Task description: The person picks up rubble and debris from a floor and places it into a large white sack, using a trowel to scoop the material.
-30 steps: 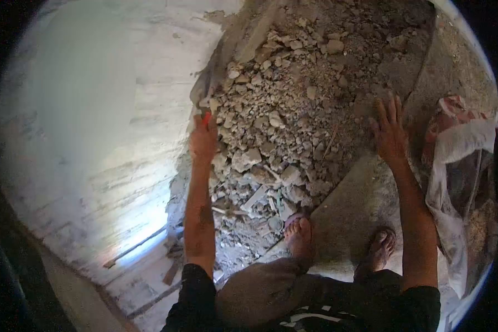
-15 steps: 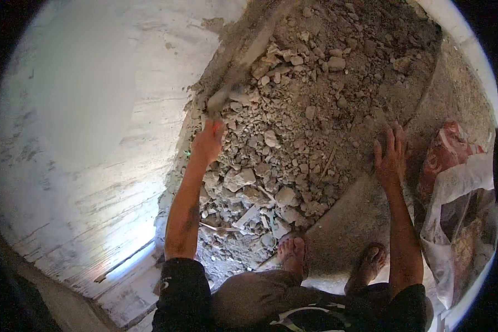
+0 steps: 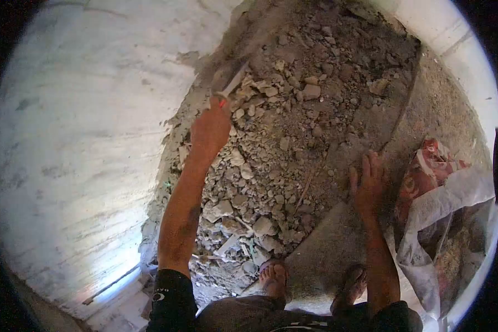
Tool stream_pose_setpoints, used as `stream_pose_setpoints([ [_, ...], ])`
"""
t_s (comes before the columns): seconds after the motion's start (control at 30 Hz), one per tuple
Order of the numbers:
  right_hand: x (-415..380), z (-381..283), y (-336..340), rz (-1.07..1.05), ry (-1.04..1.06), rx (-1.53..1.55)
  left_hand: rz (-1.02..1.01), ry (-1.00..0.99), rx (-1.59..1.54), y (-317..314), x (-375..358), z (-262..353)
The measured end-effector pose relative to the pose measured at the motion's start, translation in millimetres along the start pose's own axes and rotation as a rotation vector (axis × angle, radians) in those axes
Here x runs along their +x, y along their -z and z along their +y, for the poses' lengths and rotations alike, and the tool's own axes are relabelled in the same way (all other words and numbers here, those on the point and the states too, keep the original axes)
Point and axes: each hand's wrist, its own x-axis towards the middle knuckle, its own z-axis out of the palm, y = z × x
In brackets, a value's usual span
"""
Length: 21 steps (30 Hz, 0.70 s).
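My left hand (image 3: 211, 130) is closed around the handle of a trowel (image 3: 235, 80), with a bit of red showing at the grip. Its pale blade points up and right, at the rubble's left side close to the white wall. A heap of broken rubble (image 3: 265, 166), stones and dusty soil spreads between my hands. On the right, my right hand (image 3: 369, 185) is open, palm down and fingers spread, low over the dirt at the heap's edge. Nothing shows in its fingers.
A white wall (image 3: 88, 138) runs along the left. Beside my right arm stands an open white sack (image 3: 426, 216) with a red printed part. My bare feet (image 3: 274, 276) are at the near edge of the rubble. Another pale wall (image 3: 448, 27) rises at upper right.
My left hand has moved up along the wall side with the trowel, whose blade now shows more sharply. The right hand sits lower and further left in view; the whole view has shifted too.
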Motion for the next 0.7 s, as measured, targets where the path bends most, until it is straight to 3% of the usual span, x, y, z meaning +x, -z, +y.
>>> stream_pose_setpoints([
  [0.03, -1, 2, -3, 0.005, -0.005, 0.003, -0.004, -0.01, -0.001, 6, 10, 17],
  [0.1, 1, 4, -7, -0.002, -0.012, 0.001, -0.023, -0.215, 0.25, 7, 28, 39],
  [0.23, 7, -1, 0, -0.063, -0.03, -0.022, -0.043, -0.226, 0.129, -52, 102, 46],
  [0.33, 9, 5, -2, -0.054, -0.029, -0.058, -0.217, -0.344, 0.221, -83, 133, 40],
  [0.43, 5, 7, -12, 0.001, -0.017, -0.028, 0.049, -0.681, 0.605, -105, 145, -23],
  [0.53, 0, 6, -7, 0.0, -0.013, 0.009, -0.067, -0.664, 0.542, -91, 96, -41],
  [0.6, 3, 8, -7, -0.003, 0.004, 0.026, -0.353, -0.443, 0.407, -71, 74, -40],
  [0.7, 5, 10, -12, -0.034, -0.018, 0.005, -0.383, -0.485, 0.328, -71, 32, -58],
])
